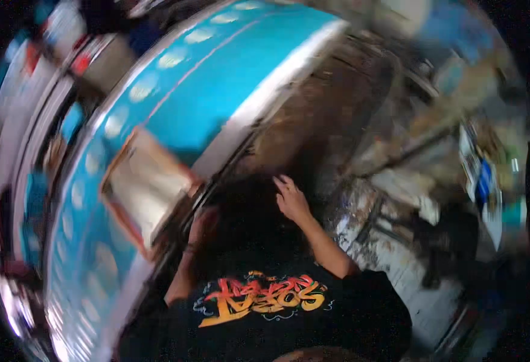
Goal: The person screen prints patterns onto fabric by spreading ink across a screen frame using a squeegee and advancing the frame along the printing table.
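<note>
My right hand (pixel 292 201) is in front of my black shirt, its fingers partly stretched out and apart, with nothing visible in it. Beside the edge of a long turquoise panel is my left hand (pixel 203 223); blur and shadow hide its fingers. Close above that hand is the corner of a rectangular piece (pixel 150 184) with a pale face and a reddish-brown border, lying over the panel. Whether my left hand touches it, I cannot tell. The turquoise panel (pixel 217 90) has a row of pale ovals, a thin reddish line and a whitish edge strip.
Brown, dirty ground (pixel 319 114) lies beyond the panel. To the right are blurred scraps and a blue-and-white item (pixel 484 178). A dark object (pixel 449 241) stands at the lower right. Pale, long curved shapes (pixel 26 130) run along the far left.
</note>
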The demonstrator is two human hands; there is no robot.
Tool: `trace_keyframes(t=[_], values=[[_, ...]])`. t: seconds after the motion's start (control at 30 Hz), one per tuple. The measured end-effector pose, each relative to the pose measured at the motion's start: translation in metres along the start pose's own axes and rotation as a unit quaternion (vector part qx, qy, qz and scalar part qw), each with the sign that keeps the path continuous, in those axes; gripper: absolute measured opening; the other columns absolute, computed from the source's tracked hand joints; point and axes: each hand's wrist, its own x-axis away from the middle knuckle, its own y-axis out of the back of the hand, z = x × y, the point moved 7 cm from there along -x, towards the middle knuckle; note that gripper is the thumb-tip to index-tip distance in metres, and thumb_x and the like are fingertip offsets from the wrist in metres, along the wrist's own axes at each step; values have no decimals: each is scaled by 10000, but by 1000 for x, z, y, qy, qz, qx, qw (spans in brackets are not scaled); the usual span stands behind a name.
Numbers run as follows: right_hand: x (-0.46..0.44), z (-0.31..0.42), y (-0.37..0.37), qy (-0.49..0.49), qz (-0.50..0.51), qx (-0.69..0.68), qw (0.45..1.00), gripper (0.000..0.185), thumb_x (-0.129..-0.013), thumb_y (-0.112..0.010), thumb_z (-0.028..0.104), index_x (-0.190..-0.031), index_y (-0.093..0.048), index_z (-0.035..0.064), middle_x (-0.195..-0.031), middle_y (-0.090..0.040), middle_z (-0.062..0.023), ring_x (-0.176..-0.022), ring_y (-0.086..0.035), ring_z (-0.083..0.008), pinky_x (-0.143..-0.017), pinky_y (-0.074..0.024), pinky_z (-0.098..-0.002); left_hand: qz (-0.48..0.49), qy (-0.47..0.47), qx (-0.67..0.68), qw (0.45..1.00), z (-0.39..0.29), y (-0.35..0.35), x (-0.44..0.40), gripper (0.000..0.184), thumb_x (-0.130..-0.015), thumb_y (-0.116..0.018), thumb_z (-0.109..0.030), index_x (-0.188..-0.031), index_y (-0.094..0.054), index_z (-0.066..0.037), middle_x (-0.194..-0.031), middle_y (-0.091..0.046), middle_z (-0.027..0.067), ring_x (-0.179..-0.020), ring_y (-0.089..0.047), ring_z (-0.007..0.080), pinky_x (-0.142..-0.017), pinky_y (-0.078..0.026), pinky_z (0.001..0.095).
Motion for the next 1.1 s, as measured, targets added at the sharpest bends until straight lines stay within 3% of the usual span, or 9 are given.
trace_keyframes(t=[0.13, 0.3, 0.43, 0.53, 0.77, 0.87, 0.93, 1.0, 1.1], values=[[-43, 97, -66, 156, 116, 65, 979, 562, -955, -670, 111, -1505, -557, 118, -1556, -481, -194, -1300, -574, -432, -1097, -493, -529, -179, 128, 245, 944, 69, 58, 66, 405, -928, -742, -172, -1324, -666, -135, -1313, -643, 164, -1227, -598, 390, -1062, -459, 535], [-65, 272, -111, 366, 115, 39, 923, 533, -936, -709, 125, -1456, -590, 123, -1498, -524, -183, -1343, -525, -404, -1126, -459, -533, -258, 155, -105, 948, 75, 160, 125, 548, -874, -822, -224, -1376, -615, -153, -1351, -596, 123, -1286, -548, 357, -1091, -427, 535], [-77, 328, -169, 489, 131, 82, 859, 504, -881, -731, 115, -1375, -630, 121, -1459, -553, -159, -1337, -528, -388, -1133, -449, -539, -226, 198, -86, 950, 135, 168, 161, 513, -883, -797, -185, -1359, -607, -160, -1330, -601, 122, -1339, -535, 353, -1077, -440, 528], [-74, 336, -198, 491, 168, 93, 850, 527, -822, -740, 100, -1340, -644, 127, -1411, -584, -138, -1307, -546, -376, -1148, -440, -521, -208, 101, -88, 969, 155, 163, 182, 455, -888, -752, -175, -1324, -625, -164, -1317, -630, 103, -1317, -576, 339, -1058, -457, 521], [-134, 367, -241, 417, 281, 131, 854, 412, -825, -719, 170, -1235, -709, 131, -1255, -688, -101, -1154, -645, -327, -998, -515, -521, -165, 118, -30, 979, 174, 253, 128, 291, -919, -740, -260, -1188, -732, -149, -1229, -708, 85, -1133, -692, 323, -901, -560, 462], [-219, 414, -291, 408, 291, 163, 850, 447, -873, -751, 320, -1298, -710, 189, -1182, -737, -89, -1094, -690, -325, -867, -553, -489, -181, 145, -20, 972, 255, 301, 91, 417, -934, -775, -431, -1188, -744, -102, -1154, -765, 123, -1017, -745, 328, -870, -606, 464], [-298, 466, -326, 300, 353, 245, 851, 310, -905, -713, 311, -1180, -764, 178, -1067, -759, -141, -972, -722, -372, -782, -569, -512, -186, 194, -4, 963, 306, 366, 48, 393, -962, -742, -418, -1160, -752, -79, -1142, -757, 156, -1029, -736, 366, -900, -595, 461], [-365, 512, -350, 357, 275, 157, 879, 299, -895, -686, 249, -1165, -778, 158, -984, -755, -194, -922, -722, -412, -824, -583, -506, -202, 180, -63, 961, 376, 392, -1, 449, -971, -728, -485, -1044, -751, -43, -1064, -750, 185, -984, -721, 390, -838, -592, 490], [-429, 510, -405, 413, 207, 121, 878, 451, -796, -738, 195, -1245, -758, 165, -1208, -749, -188, -1093, -718, -382, -975, -559, -502, -168, 165, -99, 967, 434, 399, -39, 445, -976, -706, -492, -983, -732, -48, -1076, -739, 187, -998, -713, 400, -849, -590, 493]])
